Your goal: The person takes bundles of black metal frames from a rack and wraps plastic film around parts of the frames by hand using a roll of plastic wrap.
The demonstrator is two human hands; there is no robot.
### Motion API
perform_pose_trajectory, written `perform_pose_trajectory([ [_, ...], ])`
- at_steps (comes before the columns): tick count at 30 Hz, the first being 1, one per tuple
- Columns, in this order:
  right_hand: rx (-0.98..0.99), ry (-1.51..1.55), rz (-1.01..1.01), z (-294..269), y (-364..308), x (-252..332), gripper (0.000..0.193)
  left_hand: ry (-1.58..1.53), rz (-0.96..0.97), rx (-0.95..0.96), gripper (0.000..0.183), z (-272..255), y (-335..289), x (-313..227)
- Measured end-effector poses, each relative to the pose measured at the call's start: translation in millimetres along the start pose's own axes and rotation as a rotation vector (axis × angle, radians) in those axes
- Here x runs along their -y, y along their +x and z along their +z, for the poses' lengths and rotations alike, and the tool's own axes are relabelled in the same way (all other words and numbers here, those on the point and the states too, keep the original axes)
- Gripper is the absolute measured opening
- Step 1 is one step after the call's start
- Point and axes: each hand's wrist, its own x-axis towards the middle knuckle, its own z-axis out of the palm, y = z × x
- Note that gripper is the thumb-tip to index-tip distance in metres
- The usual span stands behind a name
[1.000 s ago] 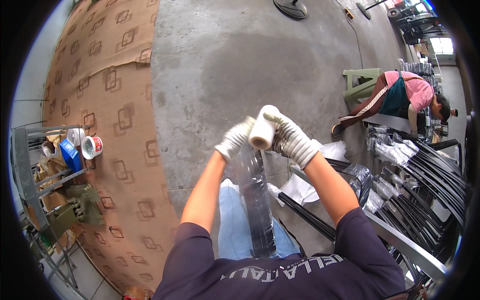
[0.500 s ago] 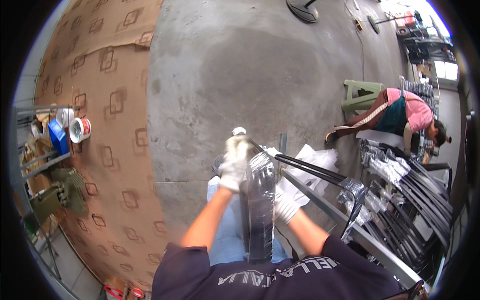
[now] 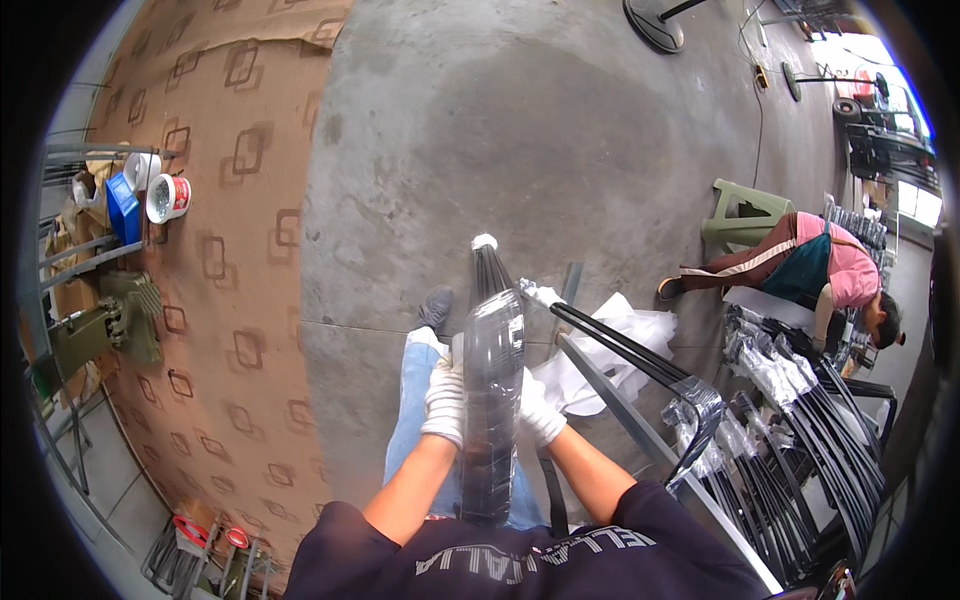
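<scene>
Between my forearms stands a thick bundle of black bars wrapped in clear plastic film [image 3: 493,400], its narrow far end capped in white. My left hand [image 3: 445,400], in a white knitted glove, grips the bundle's left side. On the opposite side, my right hand [image 3: 540,408], gloved the same way, holds it too. The bundle hides part of the fingers of both hands. Just right of it, a pair of black bent bars [image 3: 630,345] with film at the ends lies across a grey metal rail [image 3: 630,418].
White sheeting [image 3: 612,350] lies behind the rail. Several film-wrapped black bars [image 3: 800,420] are stacked at the right, where a co-worker in pink [image 3: 850,270] bends over near a green stool [image 3: 745,212]. Patterned brown floor covering [image 3: 230,330] and a white bucket [image 3: 167,198] are at left.
My left hand has come down from the bundle's far end to its left side. The bundle has shifted slightly left, and the whole view has turned a little.
</scene>
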Motion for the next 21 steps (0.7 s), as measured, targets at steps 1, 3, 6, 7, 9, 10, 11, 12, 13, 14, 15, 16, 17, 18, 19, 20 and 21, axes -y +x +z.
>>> perform_pose_trajectory([
  [1,-0.067,0.015,-0.035,-1.4,0.0,-4.9,0.038,0.081,0.071,0.012,0.033,3.7,0.3,0.7],
  [3,-0.198,0.043,-0.107,1.5,7.0,-21.7,0.037,0.234,0.255,-0.162,0.03,17.8,2.7,-1.2],
  [6,-0.526,0.096,-0.142,-13.8,10.8,-13.9,0.03,0.112,0.44,-0.337,0.041,22.8,13.4,-12.8],
  [7,-0.527,0.059,-0.132,-29.2,10.2,-0.6,0.028,0.013,0.484,-0.39,0.045,14.6,28.0,-14.0],
  [9,-0.69,0.328,-0.227,-53.6,25.1,20.7,0.019,-0.022,0.535,-0.357,0.056,36.8,14.6,-41.9],
  [10,-0.743,0.058,-0.557,-67.4,17.1,50.8,0.015,0.098,0.715,-0.318,0.058,43.7,19.0,-49.9],
  [11,-0.621,0.142,-0.599,-73.4,24.5,65.2,0.019,0.235,0.889,-0.265,0.06,55.3,20.0,-58.7],
  [12,-0.414,0.059,-0.609,-81.6,29.2,84.5,0.025,0.529,0.987,-0.276,0.061,64.1,21.1,-68.7],
  [13,-0.175,0.182,-0.316,-84.1,33.2,100.0,0.037,0.827,1.072,-0.276,0.061,76.2,18.7,-81.6],
  [14,-0.024,0.207,-0.24,-87.3,42.0,108.0,0.044,1.101,0.983,-0.232,0.053,89.1,10.5,-97.1],
  [15,0.122,0.235,-0.165,-89.4,50.6,111.1,0.051,1.2,0.841,-0.142,0.047,98.2,10.6,-111.2],
  [16,0.113,0.358,-0.175,-88.1,57.1,110.4,0.054,1.293,0.698,-0.058,0.042,105.4,12.6,-127.6],
  [17,0.103,0.486,-0.179,-85.2,64.8,105.8,0.058,1.382,0.544,0.029,0.039,116.1,9.5,-145.2],
  [18,0.093,0.614,-0.183,-82.3,73.1,101.2,0.062,1.752,0.636,0.162,0.041,133.5,1.2,-153.7],
  [19,0.175,0.872,-0.153,-84.2,84.5,98.7,0.05,2.085,0.8,0.292,0.046,153.0,-9.3,-163.1],
  [20,0.168,0.944,-0.121,-85.8,83.4,102.9,0.049,1.774,0.681,0.17,0.052,141.3,11.4,-155.5],
  [21,0.161,1.016,-0.087,-88.7,79.6,108.3,0.048,1.457,0.565,0.061,0.058,131.5,29.9,-150.1],
])
